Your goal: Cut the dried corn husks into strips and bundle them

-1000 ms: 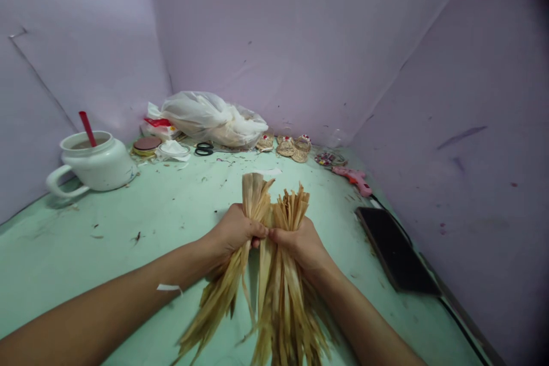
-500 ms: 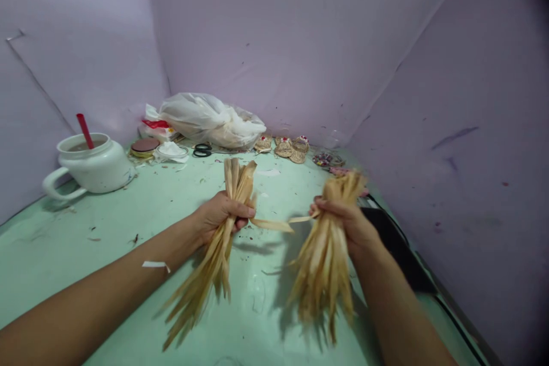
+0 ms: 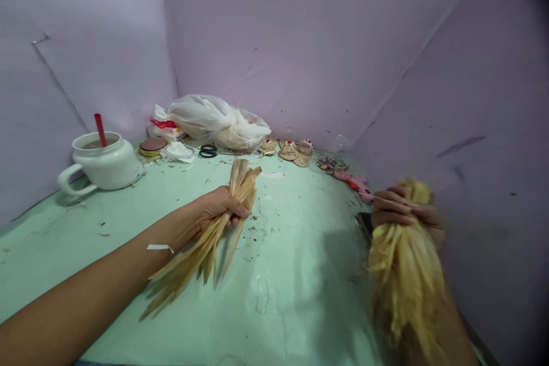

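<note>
My left hand (image 3: 223,206) is closed around a bundle of dry tan leaf strips (image 3: 193,269), their short ends sticking up above the thumb and the long ends fanning down toward me. A scrap of white tape or paper (image 3: 159,247) is on the left forearm. Off to the right, my right hand (image 3: 397,209) grips a second, fuller bundle of pale yellow strips (image 3: 407,274), lifted above the table and slightly blurred. A thin strip runs across its fingers.
A white mug (image 3: 107,166) with a red stick stands at the left. Along the back are a plastic bag (image 3: 218,120), black scissors (image 3: 208,151), small woven pieces (image 3: 295,151) and beads (image 3: 328,164). A pink glue gun (image 3: 355,184) lies at the right, near the wall.
My right hand has swung right with its bundle, away from the left one. The loose strip that stretched between the hands is no longer between them. My left hand has barely moved.
</note>
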`<state>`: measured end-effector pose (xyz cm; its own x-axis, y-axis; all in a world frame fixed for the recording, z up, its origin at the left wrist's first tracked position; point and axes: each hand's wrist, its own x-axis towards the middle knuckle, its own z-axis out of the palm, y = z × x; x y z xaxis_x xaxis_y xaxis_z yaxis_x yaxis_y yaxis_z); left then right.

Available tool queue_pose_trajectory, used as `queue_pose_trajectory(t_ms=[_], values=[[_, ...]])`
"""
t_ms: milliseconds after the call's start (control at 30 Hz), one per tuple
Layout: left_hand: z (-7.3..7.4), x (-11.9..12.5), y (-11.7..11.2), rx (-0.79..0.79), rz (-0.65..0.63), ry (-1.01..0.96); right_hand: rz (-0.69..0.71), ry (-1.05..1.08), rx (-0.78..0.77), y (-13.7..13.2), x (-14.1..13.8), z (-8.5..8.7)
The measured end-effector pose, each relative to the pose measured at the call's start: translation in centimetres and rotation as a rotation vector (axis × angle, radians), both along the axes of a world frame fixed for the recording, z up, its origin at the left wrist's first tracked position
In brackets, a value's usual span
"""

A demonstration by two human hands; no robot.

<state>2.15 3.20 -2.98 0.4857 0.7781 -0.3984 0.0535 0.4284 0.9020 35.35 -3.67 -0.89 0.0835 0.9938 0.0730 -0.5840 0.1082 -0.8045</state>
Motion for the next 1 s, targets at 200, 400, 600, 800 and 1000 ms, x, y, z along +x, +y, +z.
queue_pose_trajectory(t_ms=[200, 400, 600, 800, 1000], values=[[0.1, 2.0, -2.6, -0.059, -0.025, -0.095, 0.364, -0.118, -0.325, -0.6, -12.6, -1.8], [0.0, 2.8, -3.4, -0.185, 0.101, -0.152, 0.266, -0.197, -0.453, -0.9, -15.1, -2.5], [-1.6, 2.5, -1.7, -0.212, 0.236, -0.189, 0.135, -0.263, -0.508, 2.5, -11.1, -1.0], [-2.0, 2.3, -1.2, -0.245, 0.213, -0.266, -0.048, -0.652, -0.436, 10.8, -6.8, 4.2], [-2.0, 2.0, -0.6, -0.329, 0.159, -0.270, -0.274, -1.917, -0.186, 21.9, -5.4, 6.6]])
